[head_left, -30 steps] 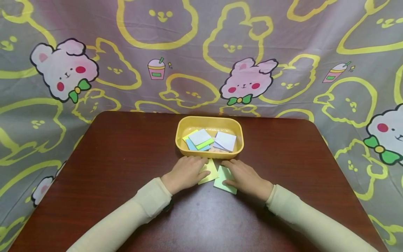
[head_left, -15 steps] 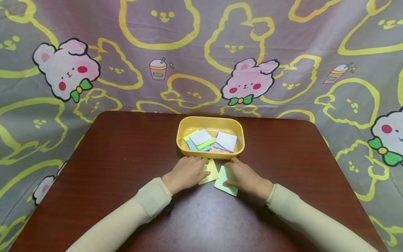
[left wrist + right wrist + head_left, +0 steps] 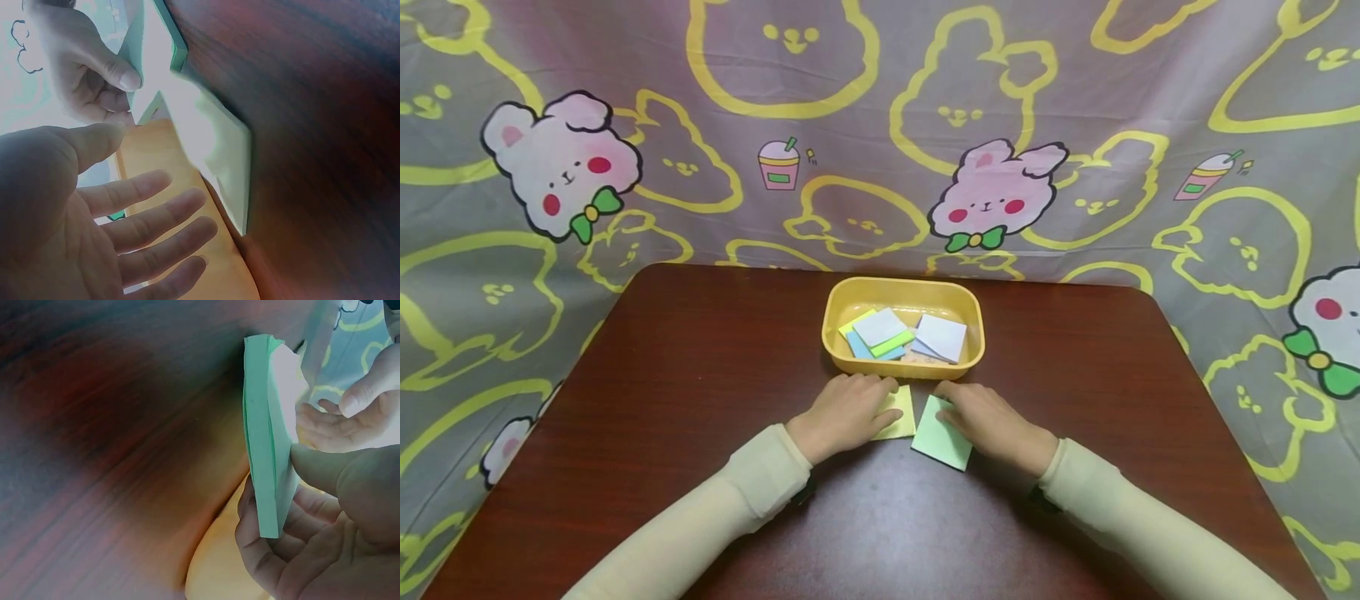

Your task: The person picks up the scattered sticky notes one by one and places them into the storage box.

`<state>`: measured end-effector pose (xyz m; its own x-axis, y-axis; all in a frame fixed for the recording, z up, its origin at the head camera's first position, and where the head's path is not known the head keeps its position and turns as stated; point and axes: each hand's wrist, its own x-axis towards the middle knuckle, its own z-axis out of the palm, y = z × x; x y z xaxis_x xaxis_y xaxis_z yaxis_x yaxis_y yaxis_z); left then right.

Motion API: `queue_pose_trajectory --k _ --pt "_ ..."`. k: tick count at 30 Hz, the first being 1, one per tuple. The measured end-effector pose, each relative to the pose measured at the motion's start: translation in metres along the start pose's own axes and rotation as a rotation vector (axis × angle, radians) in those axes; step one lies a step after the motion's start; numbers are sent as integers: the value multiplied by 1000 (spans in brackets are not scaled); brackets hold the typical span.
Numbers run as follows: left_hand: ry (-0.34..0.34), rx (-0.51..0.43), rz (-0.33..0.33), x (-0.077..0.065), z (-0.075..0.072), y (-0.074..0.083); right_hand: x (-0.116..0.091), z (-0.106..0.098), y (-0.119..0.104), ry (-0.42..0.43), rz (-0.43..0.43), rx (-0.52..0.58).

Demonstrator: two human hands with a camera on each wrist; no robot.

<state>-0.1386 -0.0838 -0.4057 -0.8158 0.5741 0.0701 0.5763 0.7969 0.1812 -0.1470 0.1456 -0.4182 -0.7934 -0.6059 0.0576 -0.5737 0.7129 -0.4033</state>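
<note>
My right hand (image 3: 1003, 425) pinches a thick light-green sticky note pad (image 3: 940, 435) between thumb and fingers. In the right wrist view the pad (image 3: 259, 425) shows its layered edge, with the thumb on one face and curled fingers behind. My left hand (image 3: 841, 415) is over a pale yellow sticky note pad (image 3: 902, 417) on the table, partly hiding it in the head view. The left wrist view shows the left fingers (image 3: 156, 219) spread loosely, apart from the yellow pad (image 3: 215, 137). A narrow gap separates the two pads in the head view.
A yellow plastic tub (image 3: 902, 368) stands just beyond both hands. Inside lie several sticky note pads, including a white pad (image 3: 880, 327) on the left and a pale lilac pad (image 3: 942, 337) on the right. A patterned curtain (image 3: 850, 108) hangs behind the dark wooden table (image 3: 715, 350).
My right hand has drawn the green pad slightly right and toward me, away from the yellow one. The yellow pad has turned a little, while my left hand stays nearly still.
</note>
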Motion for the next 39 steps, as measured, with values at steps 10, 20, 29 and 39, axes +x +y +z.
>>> queue_pose_trajectory --k 10,20,29,39 --pt "0 -6 8 3 0 0 -3 -12 -1 20 -38 55" --pt "-16 -12 4 4 0 3 -5 -19 -1 42 -31 60" --pt "-25 -9 8 6 1 5 -5 -25 0 35 -5 51" --pt "-23 -30 7 8 4 8 -6 -32 1 36 30 49"
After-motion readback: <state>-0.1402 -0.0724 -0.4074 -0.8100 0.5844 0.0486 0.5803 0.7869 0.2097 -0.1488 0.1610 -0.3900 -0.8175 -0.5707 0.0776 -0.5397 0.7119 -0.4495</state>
